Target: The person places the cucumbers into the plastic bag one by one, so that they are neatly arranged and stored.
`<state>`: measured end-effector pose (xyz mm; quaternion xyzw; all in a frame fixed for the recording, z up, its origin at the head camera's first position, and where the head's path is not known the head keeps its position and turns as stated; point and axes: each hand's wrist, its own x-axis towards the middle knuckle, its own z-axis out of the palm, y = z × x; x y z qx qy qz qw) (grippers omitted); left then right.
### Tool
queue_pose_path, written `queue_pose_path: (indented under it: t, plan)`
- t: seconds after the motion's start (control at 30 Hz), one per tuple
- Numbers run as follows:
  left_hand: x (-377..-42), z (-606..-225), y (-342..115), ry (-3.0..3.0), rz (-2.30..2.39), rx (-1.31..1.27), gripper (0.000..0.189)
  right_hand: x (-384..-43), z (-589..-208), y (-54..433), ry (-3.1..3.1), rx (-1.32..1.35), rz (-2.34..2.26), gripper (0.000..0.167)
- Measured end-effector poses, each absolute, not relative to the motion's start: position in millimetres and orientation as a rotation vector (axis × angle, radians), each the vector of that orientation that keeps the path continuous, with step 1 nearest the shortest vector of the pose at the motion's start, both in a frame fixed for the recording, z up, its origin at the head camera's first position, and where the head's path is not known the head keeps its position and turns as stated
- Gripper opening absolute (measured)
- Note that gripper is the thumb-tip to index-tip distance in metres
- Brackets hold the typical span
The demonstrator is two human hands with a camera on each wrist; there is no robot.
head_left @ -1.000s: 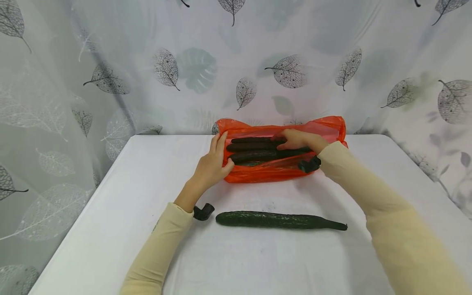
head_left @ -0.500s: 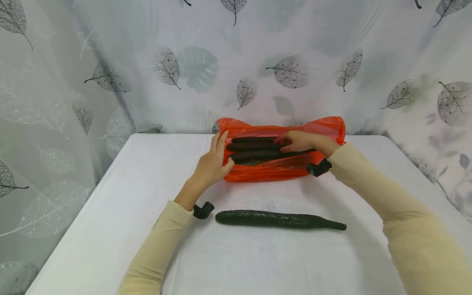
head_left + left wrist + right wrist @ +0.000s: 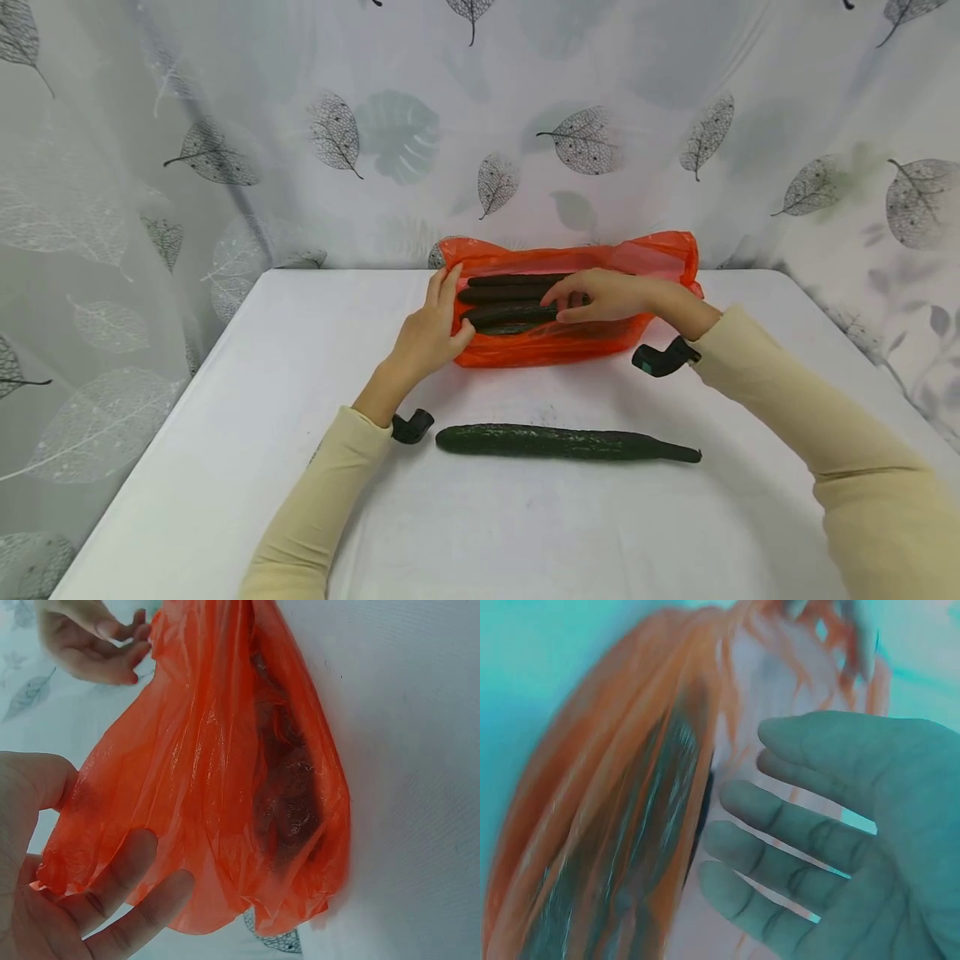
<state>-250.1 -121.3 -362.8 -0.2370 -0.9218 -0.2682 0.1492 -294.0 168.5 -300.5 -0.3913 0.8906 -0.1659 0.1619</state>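
An orange-red plastic bag (image 3: 517, 356) lies on its side at the back of the table, its mouth spread and several dark green cucumbers (image 3: 510, 314) inside. At its left end my left hand (image 3: 420, 337) holds the edge; in the left wrist view the thumb tip goes behind the film and two fingers lie over it. My right hand (image 3: 603, 296) hovers over the right half of the bag's mouth, fingers relaxed and slightly bent, overlapping the cucumbers. Between those fingers (image 3: 769, 814) nothing is held in the right wrist view. One long cucumber (image 3: 567, 442) lies crosswise in front of the bag.
The white table (image 3: 225, 417) reaches back to a hanging leaf-print curtain (image 3: 420, 133), which stands right behind the bag and along both sides. Small black wrist mounts (image 3: 663, 358) stick out below each wrist.
My right hand has drawn back toward the right and front, lifting from among the cucumbers to above the bag's mouth. The left hand and the loose cucumber have stayed in place.
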Motion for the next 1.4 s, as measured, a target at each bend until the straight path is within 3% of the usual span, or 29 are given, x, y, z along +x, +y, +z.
queue_pose_path:
  t: [0.37, 0.87, 1.23, 1.4]
  plan:
    - [-250, -359, -123, -2.657, -0.760, -0.678, 0.076, -246, -294, 151, 2.414, -1.254, -0.408, 0.028]
    - [-249, -361, -121, -2.659, -0.777, -0.693, 0.077, -214, -317, 155, 2.319, -1.251, -0.498, 0.028]
    - [-250, -364, -119, -2.667, -0.764, -0.697, 0.077, -189, -354, 166, 2.264, -1.188, -0.622, 0.052]
    - [-250, -364, -120, -2.673, -0.759, -0.693, 0.076, -181, -367, 169, 2.263, -1.134, -0.656, 0.052]
